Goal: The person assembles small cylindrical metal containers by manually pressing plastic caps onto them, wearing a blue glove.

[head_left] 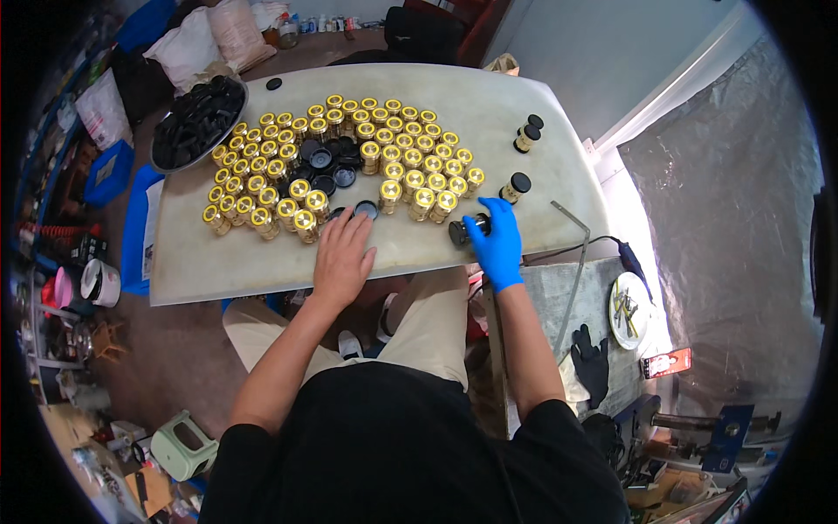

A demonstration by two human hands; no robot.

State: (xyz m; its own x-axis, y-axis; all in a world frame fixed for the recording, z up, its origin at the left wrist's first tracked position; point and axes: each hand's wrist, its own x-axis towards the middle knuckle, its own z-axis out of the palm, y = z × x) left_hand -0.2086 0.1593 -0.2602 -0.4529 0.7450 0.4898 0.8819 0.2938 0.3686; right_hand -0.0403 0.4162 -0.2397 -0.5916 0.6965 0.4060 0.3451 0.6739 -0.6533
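My right hand (pixel 498 248), in a blue glove, is closed around a short cylinder with a black cap (pixel 458 232) at the table's near side. The glove hides much of the cylinder. My left hand (pixel 344 260) is bare, its fingers stretched forward over the table. Its fingertips reach a black cap partly hidden beneath them, beside another round black cap (pixel 367 210). Just beyond stand many gold metal cylinders (pixel 390 194) in rows, with a pile of loose black caps (pixel 321 159) among them. To the right, a gold cylinder with a black cap (pixel 519 183) stands near the glove.
Two more black-capped cylinders (pixel 527 138) stand near the table's right edge. A metal bowl (pixel 157 164) heaped with black parts sits at the far left. At right, a side bench (pixel 546 301) bears a bent metal rod (pixel 575 284), a white plate (pixel 621 334), a black glove (pixel 592 367) and a phone (pixel 667 363).
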